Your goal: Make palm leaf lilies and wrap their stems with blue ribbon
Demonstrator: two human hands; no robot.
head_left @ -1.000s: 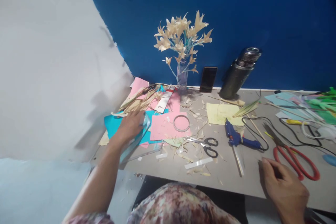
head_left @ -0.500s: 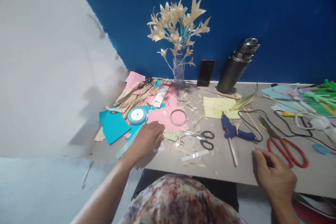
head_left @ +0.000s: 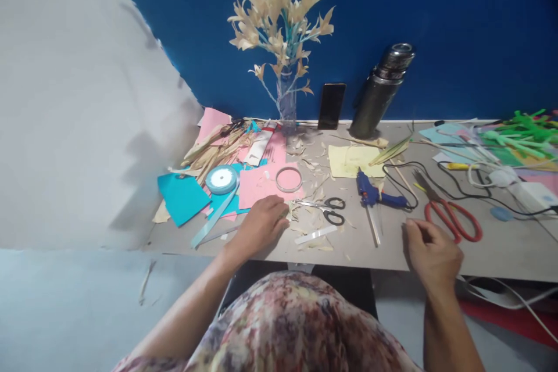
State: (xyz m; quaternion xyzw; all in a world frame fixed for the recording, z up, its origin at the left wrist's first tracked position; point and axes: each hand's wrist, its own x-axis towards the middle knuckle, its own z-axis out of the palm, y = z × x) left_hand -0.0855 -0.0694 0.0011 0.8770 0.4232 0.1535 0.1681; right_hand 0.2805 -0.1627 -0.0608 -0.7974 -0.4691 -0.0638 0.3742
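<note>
The left hand (head_left: 264, 224) lay half-curled, any grip hidden, just beside the small scissors (head_left: 326, 207) on the surface (head_left: 505, 253); these seemed light and stiff, best taken by the handle end. The right hand (head_left: 433, 253) was loosely closed, nothing showing in it.

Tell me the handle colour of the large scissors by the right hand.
The handles are red, clearest in the head view.

A person's left hand (head_left: 264, 221) is palm-down beside black-handled scissors (head_left: 326, 208) on a cluttered bench (head_left: 357, 258); the right hand (head_left: 436, 253) curls near red-handled scissors (head_left: 443, 202) and a blue glue gun (head_left: 369, 193). Behind, cream flowers (head_left: 276, 6) fill a clear vase (head_left: 286, 106) beside a phone (head_left: 332, 106).
</note>
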